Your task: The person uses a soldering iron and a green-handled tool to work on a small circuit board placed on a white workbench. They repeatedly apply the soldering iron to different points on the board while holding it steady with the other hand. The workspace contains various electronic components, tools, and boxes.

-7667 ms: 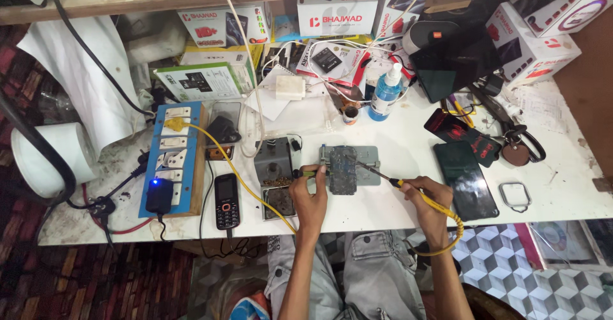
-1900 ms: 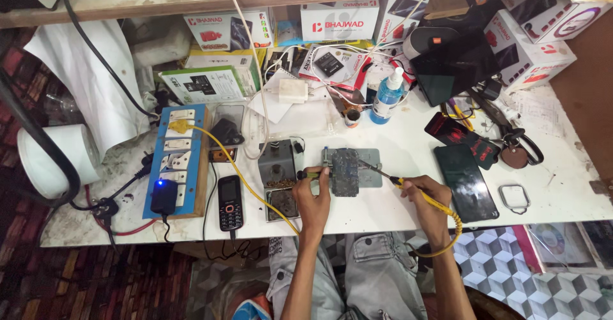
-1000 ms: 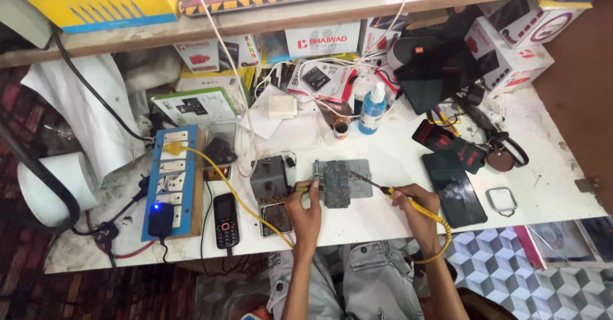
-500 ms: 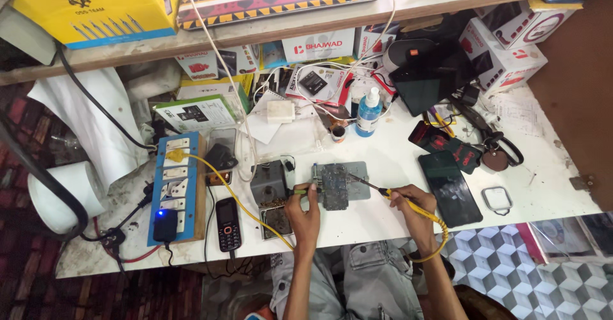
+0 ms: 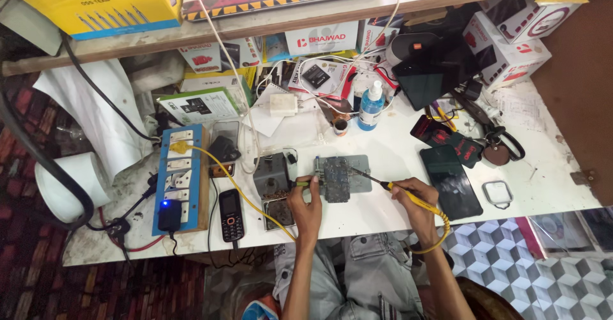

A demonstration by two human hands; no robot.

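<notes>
A dark phone board [image 5: 336, 179] lies clamped in a grey metal holder [image 5: 359, 165] near the front of the white bench [image 5: 396, 160]. My right hand [image 5: 414, 200] grips a yellow-handled soldering iron [image 5: 389, 184] whose tip reaches the board's right edge. My left hand [image 5: 305, 198] pinches a small green-handled tool [image 5: 302, 183] at the holder's left side. A yellow cable [image 5: 440, 227] loops from the iron past my right wrist.
A grey soldering stand [image 5: 271, 174] sits left of the holder. Further left lie a black keypad phone [image 5: 231, 214] and a blue power strip [image 5: 177, 178]. A dark smartphone [image 5: 450, 181], a blue-liquid bottle [image 5: 371, 106], boxes and cables crowd the back and right.
The view has shifted so the shelf with the yellow box now shows at the top. Both hands stay at the board with the same tools.
</notes>
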